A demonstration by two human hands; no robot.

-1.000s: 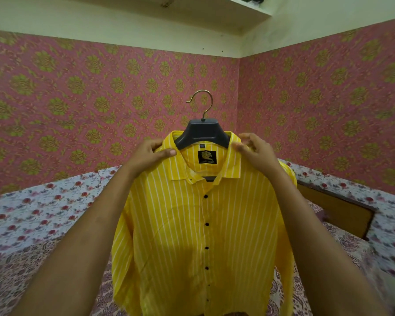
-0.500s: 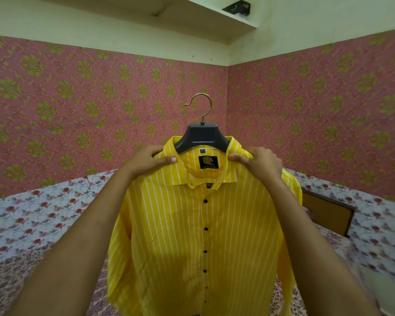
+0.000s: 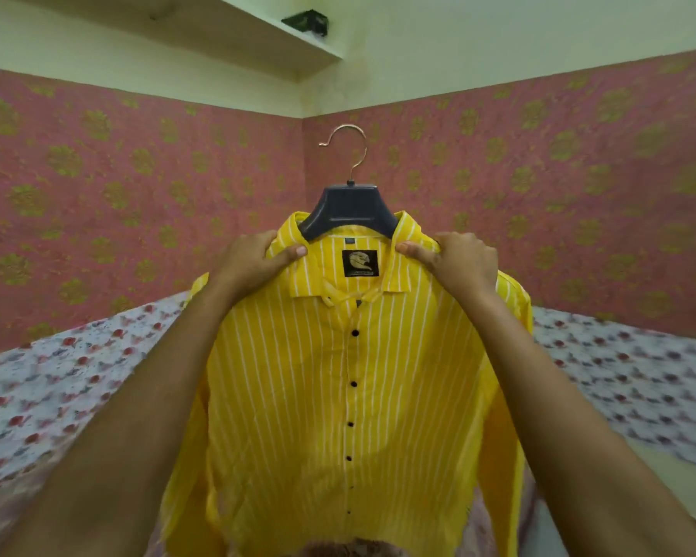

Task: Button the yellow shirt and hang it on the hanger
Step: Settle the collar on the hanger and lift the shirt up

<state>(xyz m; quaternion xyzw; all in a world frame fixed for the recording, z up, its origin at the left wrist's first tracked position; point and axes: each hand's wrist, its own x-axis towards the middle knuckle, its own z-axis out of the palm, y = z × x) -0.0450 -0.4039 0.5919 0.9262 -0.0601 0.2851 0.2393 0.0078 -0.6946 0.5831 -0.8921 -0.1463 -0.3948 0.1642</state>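
Yellow white-striped shirt point(image 3: 338, 375) held up in the air before a room corner, draped on a dark plastic hanger point(image 3: 348, 211) whose metal hook point(image 3: 352, 148) rises free above the collar; left grip point(image 3: 258, 263) pinches the fabric beside the collar, thumb on the front, fingers curled behind; right grip point(image 3: 455, 263) pinches the opposite shoulder likewise; placket closed down a row of black buttons point(image 3: 353, 383); collar spread open, showing a black label point(image 3: 360, 263); behind, pink wallpaper point(image 3: 97, 195) with gold motifs, a floral bedsheet point(image 3: 57, 375) below, a shelf point(image 3: 258, 30) above carrying 1 dark object point(image 3: 306, 22).
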